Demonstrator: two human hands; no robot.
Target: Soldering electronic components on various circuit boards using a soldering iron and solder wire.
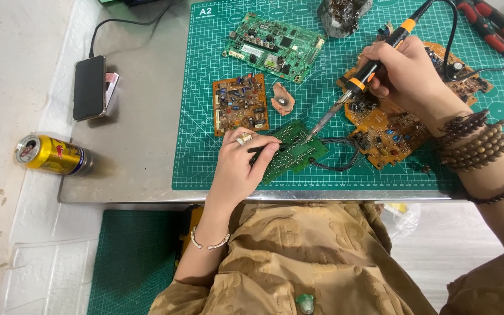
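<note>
Small green circuit board is mid-soldering; my left hand pins it with a thin black tool; my right hand grips the soldering iron; next, steady tip contact.

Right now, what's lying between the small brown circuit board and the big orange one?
In the head view, a small peach-coloured scrap with a metal middle lies on the green cutting mat between the small brown circuit board and the big orange circuit board.

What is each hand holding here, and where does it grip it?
The right hand holds a soldering iron by its orange and black handle. The left hand pinches a thin black tool near its rear end, over the small green circuit board.
</note>
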